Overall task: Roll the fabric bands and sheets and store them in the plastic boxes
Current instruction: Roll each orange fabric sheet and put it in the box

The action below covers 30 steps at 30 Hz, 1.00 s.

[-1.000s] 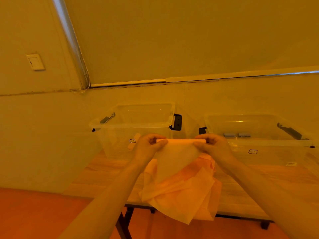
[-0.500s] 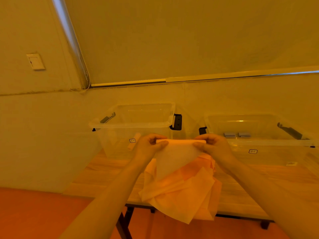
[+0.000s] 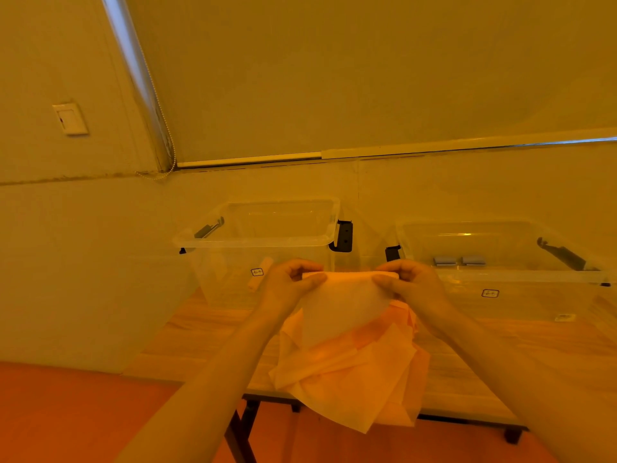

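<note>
I saw my left hand (image 3: pixel 290 282) pinched shut on one end of a pale, thin fabric sheet (image 3: pixel 344 305), its rolled top edge running left to right, level, above the wooden table (image 3: pixel 207 332); my right hand (image 3: pixel 409 284) gripped the other end, before two clear plastic boxes (image 3: pixel 534 295).

The sheets (image 3: pixel 350 372) are thin, matt cloth. The 2 boxes (image 3: pixel 267 242) (image 3: pixel 521 279) are clear glossy plastic with black plastic latches (image 3: pixel 344 236). The surface (image 3: pixel 207 325) is smooth wood.
</note>
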Each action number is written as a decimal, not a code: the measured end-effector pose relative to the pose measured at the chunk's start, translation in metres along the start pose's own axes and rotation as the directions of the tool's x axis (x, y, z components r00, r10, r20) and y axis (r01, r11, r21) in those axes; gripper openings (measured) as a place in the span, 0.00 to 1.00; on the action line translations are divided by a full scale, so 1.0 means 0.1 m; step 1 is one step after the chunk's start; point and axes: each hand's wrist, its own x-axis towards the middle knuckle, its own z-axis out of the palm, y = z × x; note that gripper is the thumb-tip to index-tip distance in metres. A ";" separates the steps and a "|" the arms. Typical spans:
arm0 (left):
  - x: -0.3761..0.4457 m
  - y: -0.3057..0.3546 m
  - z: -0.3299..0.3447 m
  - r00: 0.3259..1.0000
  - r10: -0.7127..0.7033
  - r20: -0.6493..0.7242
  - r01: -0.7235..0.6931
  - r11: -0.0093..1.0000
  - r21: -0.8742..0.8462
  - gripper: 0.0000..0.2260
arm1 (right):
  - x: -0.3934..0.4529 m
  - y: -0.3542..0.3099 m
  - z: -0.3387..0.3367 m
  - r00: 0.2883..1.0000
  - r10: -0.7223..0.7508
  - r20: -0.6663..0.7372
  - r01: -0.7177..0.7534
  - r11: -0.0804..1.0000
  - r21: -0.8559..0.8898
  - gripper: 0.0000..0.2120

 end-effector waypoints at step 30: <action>-0.01 0.01 0.04 1.000 0.004 0.012 -0.004 1.000 0.002 0.11 | -0.04 -0.03 -0.03 0.999 0.018 -0.040 -0.019 0.999 -0.029 0.06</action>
